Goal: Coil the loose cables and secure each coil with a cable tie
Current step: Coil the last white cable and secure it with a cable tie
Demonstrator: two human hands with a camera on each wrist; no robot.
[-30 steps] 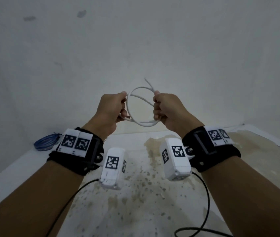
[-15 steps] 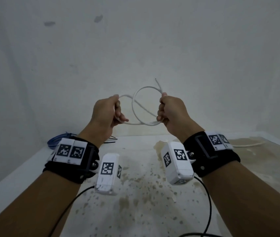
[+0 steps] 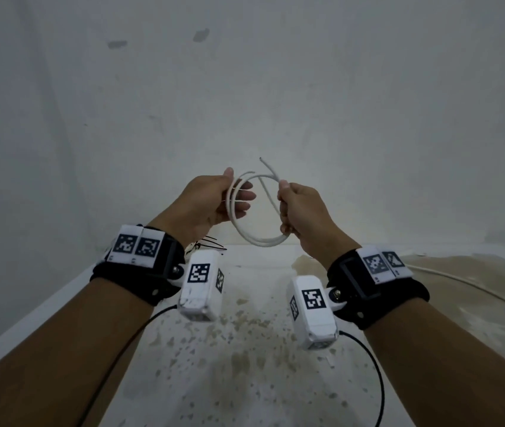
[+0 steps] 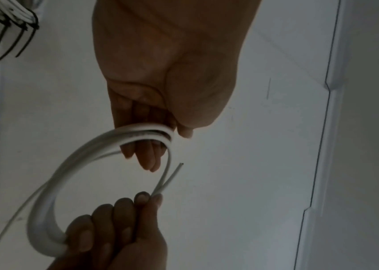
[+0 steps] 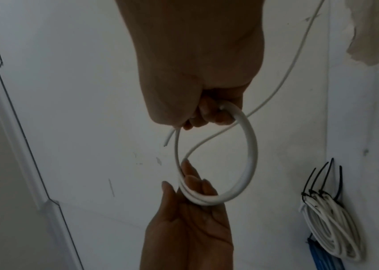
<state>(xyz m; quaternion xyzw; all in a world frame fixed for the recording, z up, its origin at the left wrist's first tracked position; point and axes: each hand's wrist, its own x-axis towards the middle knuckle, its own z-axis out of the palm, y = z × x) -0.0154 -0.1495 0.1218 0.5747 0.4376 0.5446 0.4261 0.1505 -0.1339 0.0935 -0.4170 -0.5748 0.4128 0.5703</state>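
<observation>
I hold a white cable (image 3: 260,241) wound into a small coil of two or three turns in the air in front of the wall. My left hand (image 3: 236,192) pinches the coil's left side between its raised thumb and nearly straight fingers. On the right side my right hand (image 3: 285,208) is fisted round the strands. A short cut end (image 3: 265,163) pokes up above the right thumb. In the left wrist view the coil (image 4: 72,164) arcs from my left hand (image 4: 160,138) to my right hand (image 4: 123,219). From the coil (image 5: 250,146), the loose tail (image 5: 299,45) trails away.
Finished white coils (image 5: 329,224) bound with black cable ties (image 5: 319,180) lie by a blue cable (image 5: 322,255) at the table's far left. The stained white table (image 3: 245,349) lies under my arms, with the cable's tail (image 3: 460,278) curving across its right side. The wall stands close behind.
My left hand has shifted from a curled grip to a thumb-and-fingers pinch, and the turns now lie closer together. The view has swung, hiding the blue cable behind my left wrist.
</observation>
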